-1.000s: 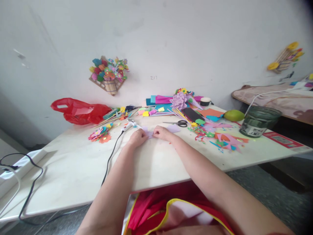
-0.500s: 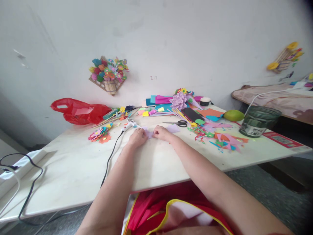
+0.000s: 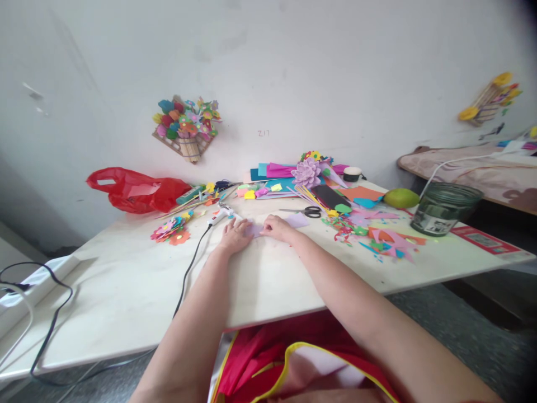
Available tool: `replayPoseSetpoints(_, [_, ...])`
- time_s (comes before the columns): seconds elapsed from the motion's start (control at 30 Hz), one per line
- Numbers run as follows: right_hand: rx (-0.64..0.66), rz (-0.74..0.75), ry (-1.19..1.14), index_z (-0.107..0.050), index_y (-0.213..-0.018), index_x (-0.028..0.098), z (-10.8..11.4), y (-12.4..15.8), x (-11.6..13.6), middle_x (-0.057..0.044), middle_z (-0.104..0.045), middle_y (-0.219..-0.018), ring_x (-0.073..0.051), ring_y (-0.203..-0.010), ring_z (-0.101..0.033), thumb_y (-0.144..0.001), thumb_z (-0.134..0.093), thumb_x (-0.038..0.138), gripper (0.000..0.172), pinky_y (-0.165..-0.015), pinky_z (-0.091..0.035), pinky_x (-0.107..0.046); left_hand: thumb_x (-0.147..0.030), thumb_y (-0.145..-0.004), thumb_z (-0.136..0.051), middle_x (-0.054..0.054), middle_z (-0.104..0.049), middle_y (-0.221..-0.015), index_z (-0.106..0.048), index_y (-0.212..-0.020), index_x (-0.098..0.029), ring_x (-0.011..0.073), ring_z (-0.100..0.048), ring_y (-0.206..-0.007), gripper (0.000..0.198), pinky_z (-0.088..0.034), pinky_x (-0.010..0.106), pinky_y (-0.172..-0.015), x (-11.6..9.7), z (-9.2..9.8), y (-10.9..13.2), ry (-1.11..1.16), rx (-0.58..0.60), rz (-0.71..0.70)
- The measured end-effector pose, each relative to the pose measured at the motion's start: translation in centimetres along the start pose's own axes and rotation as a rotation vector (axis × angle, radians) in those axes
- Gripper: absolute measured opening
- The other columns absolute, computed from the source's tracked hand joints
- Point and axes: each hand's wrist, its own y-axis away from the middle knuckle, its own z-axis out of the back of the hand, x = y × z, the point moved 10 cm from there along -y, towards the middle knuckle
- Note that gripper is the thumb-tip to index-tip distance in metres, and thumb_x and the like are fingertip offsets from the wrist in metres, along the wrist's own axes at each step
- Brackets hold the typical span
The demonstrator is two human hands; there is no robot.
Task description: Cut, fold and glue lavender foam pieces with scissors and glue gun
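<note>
A light purple sheet [image 3: 255,230], paper or foam, lies on the table between my two hands. My left hand [image 3: 235,236] rests flat at its left side with the fingers spread, pressing on the sheet's edge. The fingers of my right hand [image 3: 277,228] are pinched together over the right part of the sheet; whatever is between them is too small to make out. Just behind my right hand lies another light purple piece [image 3: 297,220]. Close beyond my left hand is a white glue gun [image 3: 222,214] with a black cord.
Black-handled scissors [image 3: 312,212] lie behind the hands. Colourful scraps [image 3: 388,240] and a glass jar [image 3: 445,210] are at right, near a green-yellow fruit [image 3: 401,198]. Foam flowers [image 3: 173,228] and a red plastic bag [image 3: 140,191] lie left. A power strip [image 3: 39,277] sits at the left edge.
My left hand's fingers have spread out and flattened from a more curled pose. My right hand has shifted very slightly and stays pinched.
</note>
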Motion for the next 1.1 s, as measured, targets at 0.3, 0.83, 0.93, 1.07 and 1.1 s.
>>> replayPoseSetpoints(0.3, [-0.032,-0.032,0.028,-0.061,-0.068,0.016,0.24,0.03,-0.20,-0.004,-0.056,-0.086,-0.014,-0.082,-0.051,-0.070,-0.065,0.031,0.016,-0.072,-0.039,-0.023,-0.047,-0.078,-0.038,-0.007,-0.032,-0.140,-0.036,-0.129,-0.034,0.0259,-0.017,-0.132,0.053,-0.016,0.043,-0.106,0.26,-0.06,0.07,-0.069,0.037,0.044])
replayPoseSetpoints(0.83, [-0.054,-0.011,0.043,-0.062,-0.070,0.017,-0.09,-0.17,-0.51,-0.005,-0.055,-0.090,-0.015,-0.087,-0.050,-0.070,-0.066,0.031,0.015,-0.077,-0.039,-0.025,-0.060,-0.074,-0.036,-0.005,-0.033,-0.140,-0.037,-0.130,-0.033,0.0287,-0.015,-0.131,0.062,-0.013,0.046,-0.106,0.03,0.19,0.26,-0.093,0.000,0.078])
replayPoseSetpoints(0.93, [-0.053,-0.006,0.042,-0.061,-0.071,0.017,-0.12,-0.20,-0.48,-0.005,-0.055,-0.090,-0.015,-0.087,-0.050,-0.070,-0.066,0.031,0.015,-0.077,-0.039,-0.026,-0.061,-0.072,-0.038,-0.005,-0.032,-0.141,-0.037,-0.130,-0.034,0.0298,-0.013,-0.132,0.063,-0.014,0.047,-0.105,0.11,0.25,0.22,-0.083,0.003,0.111])
replayPoseSetpoints(1.07, [-0.052,-0.007,0.032,-0.062,-0.071,0.017,-0.03,-0.18,-0.49,-0.005,-0.055,-0.089,-0.015,-0.086,-0.050,-0.070,-0.065,0.030,0.014,-0.076,-0.039,-0.026,-0.059,-0.072,-0.040,-0.005,-0.029,-0.142,-0.035,-0.130,-0.038,0.0310,-0.007,-0.133,0.062,-0.012,0.050,-0.105,0.42,0.07,0.11,-0.076,0.038,0.155])
replayPoseSetpoints(1.1, [-0.054,-0.006,0.028,-0.062,-0.071,0.017,0.00,-0.16,-0.48,-0.005,-0.055,-0.088,-0.015,-0.086,-0.050,-0.070,-0.065,0.030,0.014,-0.076,-0.039,-0.026,-0.058,-0.072,-0.040,-0.005,-0.028,-0.142,-0.034,-0.131,-0.038,0.0313,-0.005,-0.133,0.062,-0.012,0.051,-0.105,0.56,-0.02,0.07,-0.074,0.049,0.162])
